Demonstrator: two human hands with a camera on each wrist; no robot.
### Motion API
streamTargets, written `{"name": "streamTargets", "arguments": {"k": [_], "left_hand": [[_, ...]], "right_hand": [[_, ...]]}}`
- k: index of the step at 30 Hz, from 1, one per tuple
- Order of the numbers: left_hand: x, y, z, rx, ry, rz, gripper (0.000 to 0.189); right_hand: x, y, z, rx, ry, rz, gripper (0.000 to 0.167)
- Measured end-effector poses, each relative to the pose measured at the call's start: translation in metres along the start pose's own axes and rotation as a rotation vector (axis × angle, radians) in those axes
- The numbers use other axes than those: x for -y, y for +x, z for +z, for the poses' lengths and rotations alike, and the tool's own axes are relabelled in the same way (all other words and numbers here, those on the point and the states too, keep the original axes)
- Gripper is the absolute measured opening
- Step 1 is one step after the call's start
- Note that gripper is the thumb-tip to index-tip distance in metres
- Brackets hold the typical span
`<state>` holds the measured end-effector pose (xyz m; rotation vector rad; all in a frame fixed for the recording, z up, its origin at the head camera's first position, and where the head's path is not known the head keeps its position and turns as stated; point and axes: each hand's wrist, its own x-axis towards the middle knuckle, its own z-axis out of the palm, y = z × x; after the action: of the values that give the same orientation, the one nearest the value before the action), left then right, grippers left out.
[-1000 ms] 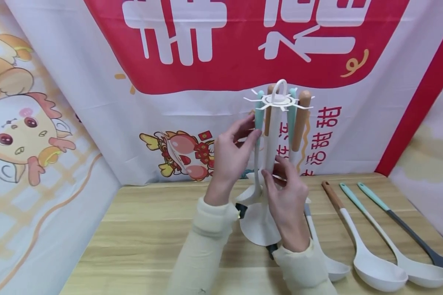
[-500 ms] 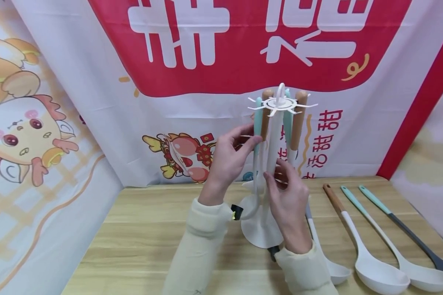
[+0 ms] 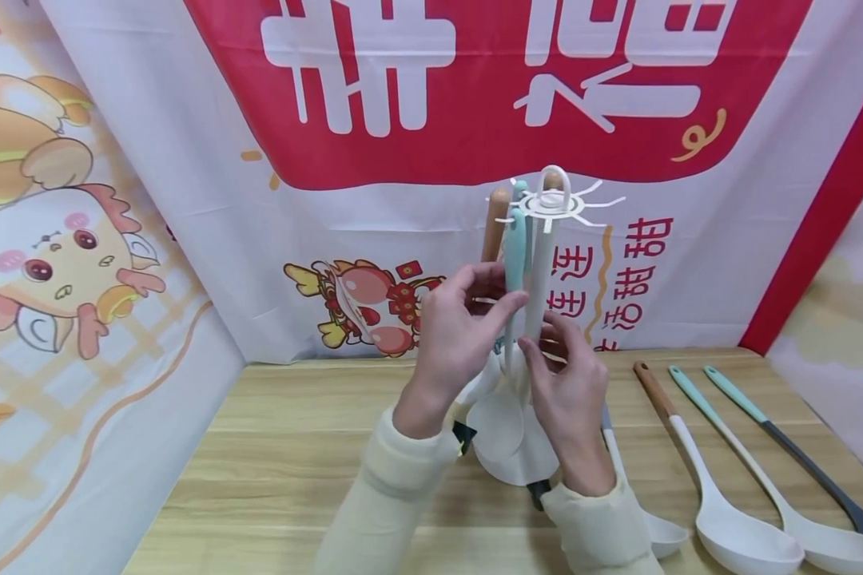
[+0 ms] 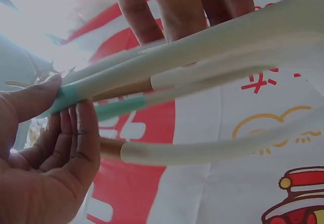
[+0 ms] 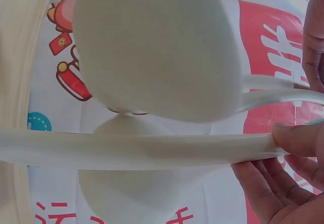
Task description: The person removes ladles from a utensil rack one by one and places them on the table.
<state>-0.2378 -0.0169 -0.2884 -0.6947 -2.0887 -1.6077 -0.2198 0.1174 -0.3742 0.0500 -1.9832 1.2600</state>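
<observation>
In the head view a white utensil stand [image 3: 552, 205] rises from a round base, with a ring of hooks and a loop on top. My left hand [image 3: 456, 331] pinches the teal handle [image 3: 515, 247] of a hanging ladle between thumb and fingers. The ladle's pale bowl [image 3: 496, 419] hangs in front of the base. My right hand [image 3: 568, 375] grips the stand's pole [image 5: 126, 150] about halfway up. Behind the ladle hang other utensils with wooden handles [image 3: 499, 220] and a teal one [image 4: 119, 108]; their heads are partly hidden.
To the right, several ladles lie on the wooden table [image 3: 288, 463], including one with a brown handle [image 3: 653, 389], one with a teal handle [image 3: 690, 389] and a dark grey one with a teal handle [image 3: 735, 393]. A printed cloth [image 3: 374, 208] hangs behind.
The hook ring has turned with its utensils: the front teal handle shifts right, the rear wooden one left, the right-hand one behind the pole. My left hand moves slightly right and down with the ladle.
</observation>
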Motion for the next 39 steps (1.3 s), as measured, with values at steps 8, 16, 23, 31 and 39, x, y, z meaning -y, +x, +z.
{"name": "streamTargets", "arguments": {"k": [8,16,23,31,39], "left_hand": [[-0.004,-0.009,0.002,-0.075,0.073,0.110,0.040],[-0.005,-0.008,0.002,-0.144,0.105,0.176,0.038],[-0.008,-0.006,-0.002,-0.175,0.131,0.220,0.037],[-0.008,-0.013,-0.008,-0.184,0.124,0.206,0.037],[0.000,-0.018,-0.030,-0.209,0.128,0.186,0.033]], "right_hand": [[0.003,-0.001,-0.002,0.022,-0.010,0.038,0.042],[0.004,-0.001,-0.001,0.031,-0.014,0.063,0.043],[0.002,-0.002,-0.001,0.028,-0.027,0.057,0.043],[0.001,-0.004,-0.002,0.031,-0.023,0.055,0.044],[0.002,-0.002,0.000,0.026,-0.018,0.056,0.044]]}}
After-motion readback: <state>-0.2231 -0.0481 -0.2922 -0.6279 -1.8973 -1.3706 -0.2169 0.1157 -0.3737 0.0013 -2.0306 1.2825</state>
